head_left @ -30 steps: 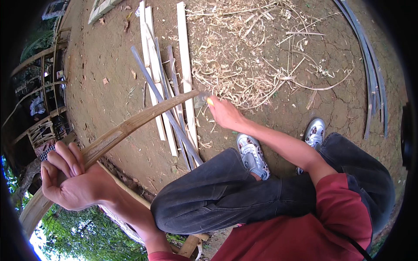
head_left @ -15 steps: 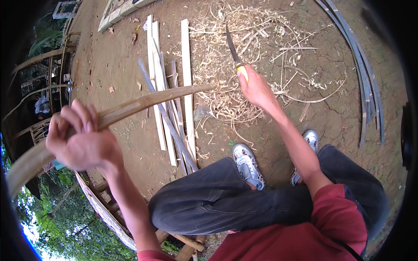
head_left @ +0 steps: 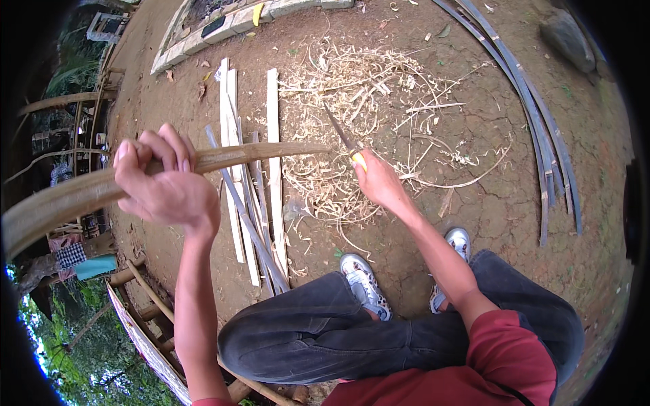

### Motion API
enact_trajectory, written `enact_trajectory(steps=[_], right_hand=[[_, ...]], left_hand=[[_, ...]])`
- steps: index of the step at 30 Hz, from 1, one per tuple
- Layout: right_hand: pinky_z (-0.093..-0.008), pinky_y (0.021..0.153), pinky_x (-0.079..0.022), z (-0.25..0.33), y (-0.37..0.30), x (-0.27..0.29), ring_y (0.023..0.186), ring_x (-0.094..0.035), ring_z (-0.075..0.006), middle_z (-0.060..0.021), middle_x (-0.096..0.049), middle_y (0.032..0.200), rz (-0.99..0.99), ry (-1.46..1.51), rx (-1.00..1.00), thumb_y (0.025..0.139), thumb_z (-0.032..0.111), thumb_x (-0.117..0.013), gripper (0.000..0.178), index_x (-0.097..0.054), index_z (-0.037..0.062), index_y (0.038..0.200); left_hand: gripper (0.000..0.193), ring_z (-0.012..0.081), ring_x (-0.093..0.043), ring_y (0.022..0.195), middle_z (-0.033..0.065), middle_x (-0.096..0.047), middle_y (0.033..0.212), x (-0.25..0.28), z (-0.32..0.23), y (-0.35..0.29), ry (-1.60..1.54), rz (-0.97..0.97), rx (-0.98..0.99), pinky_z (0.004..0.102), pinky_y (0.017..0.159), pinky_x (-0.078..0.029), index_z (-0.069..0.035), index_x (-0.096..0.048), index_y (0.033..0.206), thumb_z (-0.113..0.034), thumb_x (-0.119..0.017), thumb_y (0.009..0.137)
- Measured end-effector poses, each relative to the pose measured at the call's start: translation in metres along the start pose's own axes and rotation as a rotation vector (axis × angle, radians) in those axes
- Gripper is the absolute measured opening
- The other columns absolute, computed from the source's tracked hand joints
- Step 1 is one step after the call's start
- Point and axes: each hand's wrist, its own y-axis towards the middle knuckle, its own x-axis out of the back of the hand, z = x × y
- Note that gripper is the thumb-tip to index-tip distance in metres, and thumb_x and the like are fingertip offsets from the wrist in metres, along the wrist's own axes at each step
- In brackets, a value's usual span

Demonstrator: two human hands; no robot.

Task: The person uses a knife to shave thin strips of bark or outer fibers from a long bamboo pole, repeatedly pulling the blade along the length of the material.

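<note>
Above the shavings [head_left: 352,135], the left hand [head_left: 166,186] was clenched round one bamboo strip [head_left: 223,159], its tip over the shavings; the right hand [head_left: 379,183] gripped one knife [head_left: 342,135] by its yellow handle, blade near that tip. Likely risk: a slipping blade could run along the strip toward the left fingers, or the springy strip could whip. Left of the shavings lay some five slats [head_left: 273,155]; right, about four dark strips [head_left: 535,122].

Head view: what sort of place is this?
Probably an outdoor bamboo-working yard: bare brown dirt ground, a pale heap of curly shavings, flat pale split slats laid side by side, and long grey bent strips.
</note>
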Motion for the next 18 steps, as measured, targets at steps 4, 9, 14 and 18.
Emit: enact_trajectory(steps=[4, 9, 14, 18], right_hand=[[-0.0363, 0.038, -0.043, 0.004, 0.0, -0.02, 0.045, -0.057, -0.0222, -0.0117, -0.057, 0.057, -0.12, 0.096, 0.158, 0.098, 0.012, -0.042, 0.023, -0.048, -0.0068, 0.11], [-0.0303, 0.03, -0.035, -0.056, 0.02, -0.09, 0.037, -0.046, -0.017, -0.0055, -0.05, 0.051, 0.194, 0.042, -0.13, 0.097, 0.01, -0.041, 0.021, -0.047, -0.008, 0.107], [-0.0316, 0.031, -0.039, 0.005, 0.015, -0.04, 0.038, -0.048, -0.019, -0.0068, -0.051, 0.052, -0.03, 0.191, 0.127, 0.098, 0.008, -0.042, 0.019, -0.046, -0.0085, 0.105], [-0.0297, 0.03, -0.037, -0.032, 0.03, -0.064, 0.039, -0.049, -0.0165, -0.0091, -0.053, 0.053, 0.14, 0.099, 0.023, 0.098, 0.008, -0.04, 0.022, -0.046, -0.0112, 0.108]], left_hand=[[0.033, 0.01, -0.023, 0.041, 0.0017, -0.021, 0.05, 0.014, -0.004, -0.013, -0.051, 0.011, -0.006, 0.0228, 0.037, -0.021, -0.012, -0.022, 0.065, -0.025, -0.029, 0.095], [0.034, 0.0102, -0.023, 0.04, 0.0017, -0.02, 0.048, 0.012, -0.007, -0.013, -0.011, -0.044, 0.001, 0.0231, 0.036, -0.02, -0.013, -0.02, 0.064, -0.025, -0.03, 0.094], [0.032, 0.0089, -0.02, 0.039, 0.0012, -0.02, 0.049, 0.008, -0.002, -0.005, -0.042, -0.065, -0.026, 0.0219, 0.035, -0.017, -0.012, -0.02, 0.065, -0.021, -0.03, 0.093], [0.033, 0.01, -0.019, 0.046, 0.0005, -0.019, 0.054, -0.002, -0.004, -0.009, -0.067, -0.05, 0.008, 0.0227, 0.04, -0.018, -0.014, -0.02, 0.066, -0.025, -0.033, 0.094]])
